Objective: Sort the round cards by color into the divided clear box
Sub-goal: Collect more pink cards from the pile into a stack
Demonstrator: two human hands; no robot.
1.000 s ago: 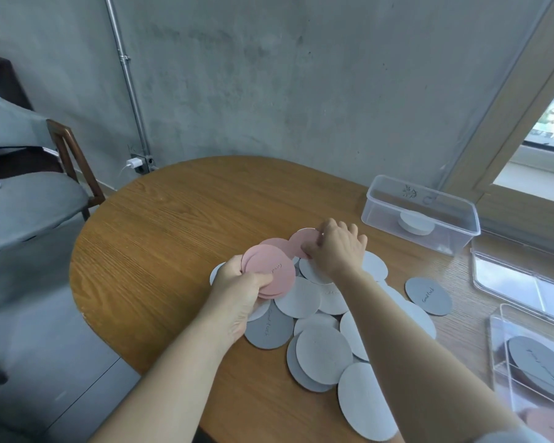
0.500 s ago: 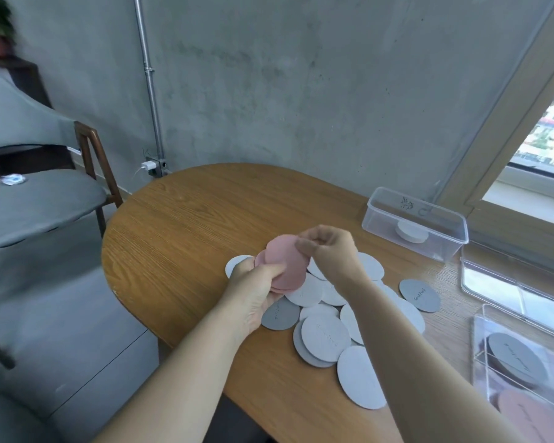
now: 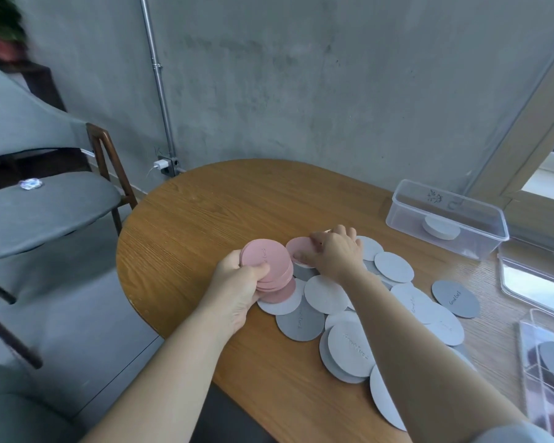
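Stack (image 3: 266, 259) in left hand (image 3: 237, 286); right hand (image 3: 335, 257) pinches card (image 3: 296, 247).

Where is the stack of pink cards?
In the head view, the stack of pink round cards sits in the left hand, left of the scattered grey round cards.

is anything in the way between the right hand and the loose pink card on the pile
Nothing visible. The right hand is on the pink card, fingers curled over it. The card lies on top of the grey and white cards, none covering it. The left hand holds the pink stack beside it.
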